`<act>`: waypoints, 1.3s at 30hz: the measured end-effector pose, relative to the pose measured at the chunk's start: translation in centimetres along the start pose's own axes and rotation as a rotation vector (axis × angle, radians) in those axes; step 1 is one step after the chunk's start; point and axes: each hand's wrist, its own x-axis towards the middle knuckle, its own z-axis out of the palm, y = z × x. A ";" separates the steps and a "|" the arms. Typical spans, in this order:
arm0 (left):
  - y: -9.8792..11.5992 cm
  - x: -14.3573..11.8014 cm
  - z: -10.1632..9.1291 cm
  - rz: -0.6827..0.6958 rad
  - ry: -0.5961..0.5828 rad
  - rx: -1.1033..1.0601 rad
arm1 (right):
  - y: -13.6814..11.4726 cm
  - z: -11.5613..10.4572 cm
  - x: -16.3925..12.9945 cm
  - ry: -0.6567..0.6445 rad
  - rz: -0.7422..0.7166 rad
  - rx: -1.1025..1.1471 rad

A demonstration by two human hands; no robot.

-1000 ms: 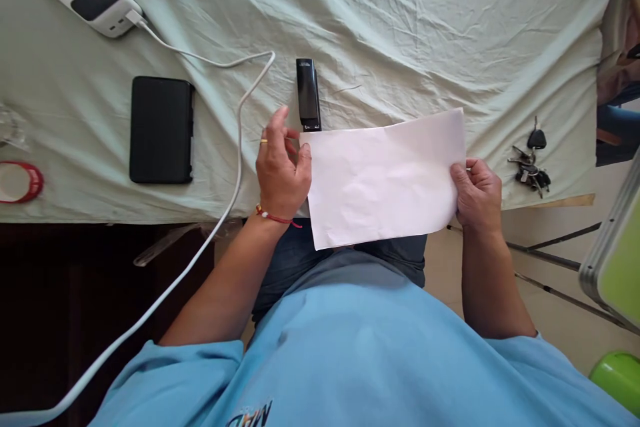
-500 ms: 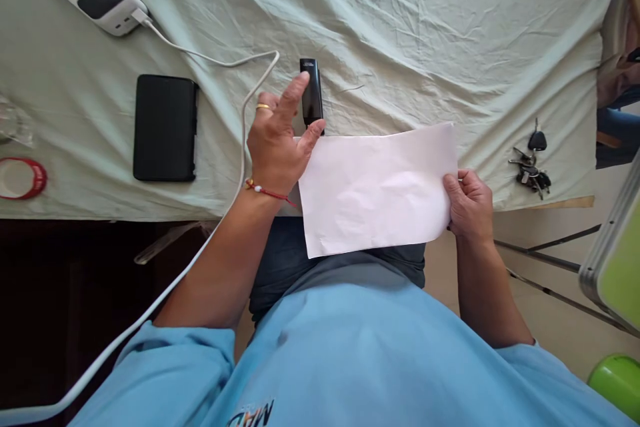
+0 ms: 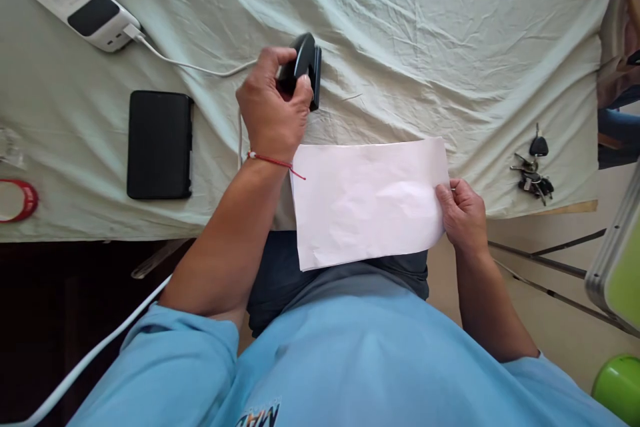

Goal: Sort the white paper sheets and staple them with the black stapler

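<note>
My left hand (image 3: pixel 274 97) grips a black stapler (image 3: pixel 303 57) between thumb and fingers, just above the cloth. The stapler is turned on its side, its base facing right and its mouth hidden by my hand. White paper sheets (image 3: pixel 370 203) lie below it, partly over the table's front edge and partly above my lap. A second edge shows at the lower left corner, so there is more than one sheet. With thumb on top and fingers beneath, my right hand (image 3: pixel 463 210) holds the right edge of the paper. Stapler and paper are apart.
A black tablet-like case (image 3: pixel 160 145) and a white power bank (image 3: pixel 100 20) with a white cable (image 3: pixel 200 70) are at left. A red tape roll (image 3: pixel 30 200) sits at far left. Keys (image 3: pixel 535 177) lie at right on the green cloth (image 3: pixel 380 27).
My left hand has closed on the stapler, lifted it and tipped it onto its side. The paper in my right hand has shifted slightly left and down in view.
</note>
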 end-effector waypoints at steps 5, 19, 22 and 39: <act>-0.2 3.6 3.0 -0.046 0.026 0.079 | -0.3 0.0 -0.5 0.043 0.092 0.017; -2.9 2.5 2.7 0.003 -0.141 -0.184 | -6.5 -2.7 6.0 0.027 0.098 0.308; -4.1 2.9 2.5 -0.031 -0.119 -0.266 | -8.1 -1.7 9.5 0.019 -0.002 0.340; -5.5 3.4 1.2 0.153 -0.347 -0.429 | -3.7 -0.2 16.7 0.154 -0.158 0.494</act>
